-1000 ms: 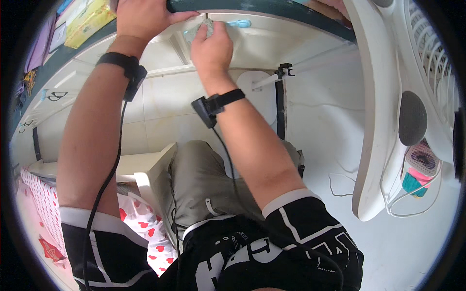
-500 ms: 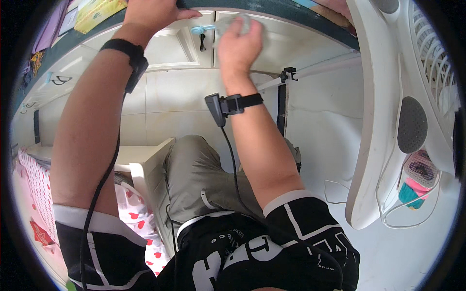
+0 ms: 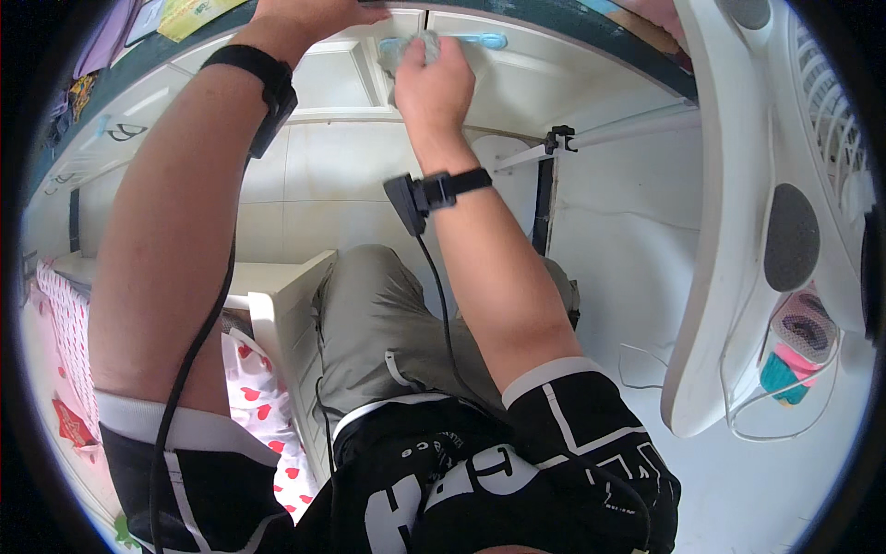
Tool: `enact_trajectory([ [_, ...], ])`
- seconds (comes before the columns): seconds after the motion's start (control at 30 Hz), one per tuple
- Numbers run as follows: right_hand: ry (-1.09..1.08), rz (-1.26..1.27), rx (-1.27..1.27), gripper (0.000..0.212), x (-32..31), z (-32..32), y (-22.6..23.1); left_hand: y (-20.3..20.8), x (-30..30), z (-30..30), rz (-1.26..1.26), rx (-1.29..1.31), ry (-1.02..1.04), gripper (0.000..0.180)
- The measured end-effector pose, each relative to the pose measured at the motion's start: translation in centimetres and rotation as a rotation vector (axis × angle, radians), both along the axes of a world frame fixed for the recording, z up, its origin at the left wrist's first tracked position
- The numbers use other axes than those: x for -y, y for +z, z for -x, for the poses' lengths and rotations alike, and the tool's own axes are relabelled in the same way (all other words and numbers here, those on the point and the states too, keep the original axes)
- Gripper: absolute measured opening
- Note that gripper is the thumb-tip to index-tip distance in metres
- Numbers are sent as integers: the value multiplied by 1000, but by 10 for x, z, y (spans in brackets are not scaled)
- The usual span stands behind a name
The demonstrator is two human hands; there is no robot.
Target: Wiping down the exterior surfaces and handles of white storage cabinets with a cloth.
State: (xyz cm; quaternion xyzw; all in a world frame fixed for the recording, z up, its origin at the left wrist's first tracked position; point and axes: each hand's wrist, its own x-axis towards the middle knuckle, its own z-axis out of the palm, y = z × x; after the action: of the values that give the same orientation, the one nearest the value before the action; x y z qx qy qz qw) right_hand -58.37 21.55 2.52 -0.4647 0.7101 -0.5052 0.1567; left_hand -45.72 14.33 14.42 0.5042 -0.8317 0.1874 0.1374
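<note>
My right hand is closed on a pale grey cloth. It presses the cloth against the front of the white cabinet doors, at the gap between two of them. A light blue strap latch spans that gap, its middle covered by the cloth and my fingers. Up at the top edge, my left hand lies at the dark countertop edge. Its thumb stretches out to the right, while the other fingers are cut off by the picture's edge. Nothing shows in it.
A white fan-like appliance with a grille stands close on the right, its cord hanging. A black clamp sits on a white rail below the cabinet. At left are a cream wooden chair and heart-patterned fabric. A yellow packet lies on the counter.
My right hand has moved the cloth left along the cabinet front, onto the latch. The latch's right end is now uncovered. My left hand stays at the counter edge; the view has shifted slightly.
</note>
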Motion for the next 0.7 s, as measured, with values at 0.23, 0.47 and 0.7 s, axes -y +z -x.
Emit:
enact_trajectory([
  [0.23, -345, 174, 120, 42, -17, 69, -11, 14, 1, 10, -144, 60, -31, 68],
  [0.47, -409, 235, 346, 46, -32, 142, -39, 15, -5, 19, -141, 99, 68, 73],
  [0.7, -127, 293, 55, 46, -1, 75, -22, 5, -19, 23, 4, 47, 166, 79],
])
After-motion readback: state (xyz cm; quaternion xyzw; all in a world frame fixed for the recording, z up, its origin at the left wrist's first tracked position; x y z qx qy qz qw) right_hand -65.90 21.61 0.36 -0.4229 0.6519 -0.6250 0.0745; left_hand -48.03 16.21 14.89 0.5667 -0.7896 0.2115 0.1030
